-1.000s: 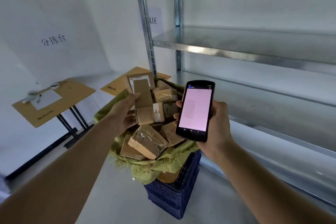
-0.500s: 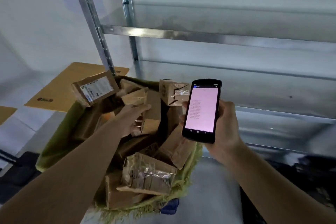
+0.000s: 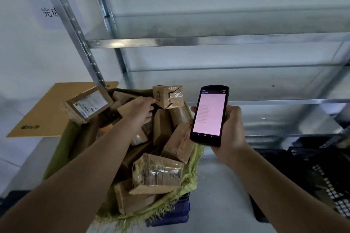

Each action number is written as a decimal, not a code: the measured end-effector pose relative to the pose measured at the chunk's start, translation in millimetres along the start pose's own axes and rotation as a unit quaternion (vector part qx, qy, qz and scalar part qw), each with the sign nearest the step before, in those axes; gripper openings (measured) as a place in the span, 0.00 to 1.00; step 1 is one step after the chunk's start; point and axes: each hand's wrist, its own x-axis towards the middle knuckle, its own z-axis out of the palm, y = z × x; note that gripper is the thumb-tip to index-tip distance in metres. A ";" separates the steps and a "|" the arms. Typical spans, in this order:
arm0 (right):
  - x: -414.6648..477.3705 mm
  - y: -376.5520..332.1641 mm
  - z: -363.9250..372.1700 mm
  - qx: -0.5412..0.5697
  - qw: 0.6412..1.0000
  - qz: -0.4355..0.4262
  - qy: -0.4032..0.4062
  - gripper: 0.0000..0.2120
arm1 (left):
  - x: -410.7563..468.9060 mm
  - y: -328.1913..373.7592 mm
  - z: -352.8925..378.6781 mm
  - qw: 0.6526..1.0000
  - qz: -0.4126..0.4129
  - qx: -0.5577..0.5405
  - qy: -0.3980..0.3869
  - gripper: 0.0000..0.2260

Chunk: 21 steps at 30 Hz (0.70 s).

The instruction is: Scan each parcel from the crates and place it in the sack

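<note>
A green woven sack point(image 3: 191, 174) stands open and is heaped with several brown cardboard parcels. My left hand point(image 3: 140, 112) reaches down into it, fingers curled over the top of a tall brown parcel point(image 3: 161, 127); the grip itself is hidden. A small taped box point(image 3: 168, 97) sits just beyond the fingertips, and a labelled parcel point(image 3: 88, 103) leans at the sack's left rim. To the right of the sack, my right hand point(image 3: 231, 128) holds a black handheld scanner point(image 3: 209, 115) upright, its pink screen facing me.
The sack sits on a blue crate point(image 3: 171, 214). A black crate point(image 3: 322, 174) stands low on the right. Bare metal shelving point(image 3: 208, 40) fills the back and right. A tan board point(image 3: 47, 111) lies to the left, beside a white wall.
My left hand has carried the tall brown parcel from in front of me down among the parcels in the sack. The view has swung right and closer. The scanner stays held up.
</note>
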 end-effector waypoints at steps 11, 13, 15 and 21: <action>-97.5 -43.8 -136.6 0.061 0.996 -0.029 0.065 0.28 | -129.6 0.3 144.9 0.994 0.053 -0.038 -0.091 0.15; -116.6 -50.1 -169.5 0.067 0.994 -0.031 0.084 0.28 | -154.3 -10.4 178.7 0.992 0.046 -0.036 -0.114 0.16; -135.2 -56.2 -203.4 0.076 0.991 -0.031 0.101 0.28 | -180.1 -18.9 212.1 0.990 0.036 -0.030 -0.130 0.16; -180.0 -80.3 -298.8 0.076 0.984 -0.038 0.157 0.28 | -240.4 -37.7 314.0 0.981 0.024 0.000 -0.191 0.18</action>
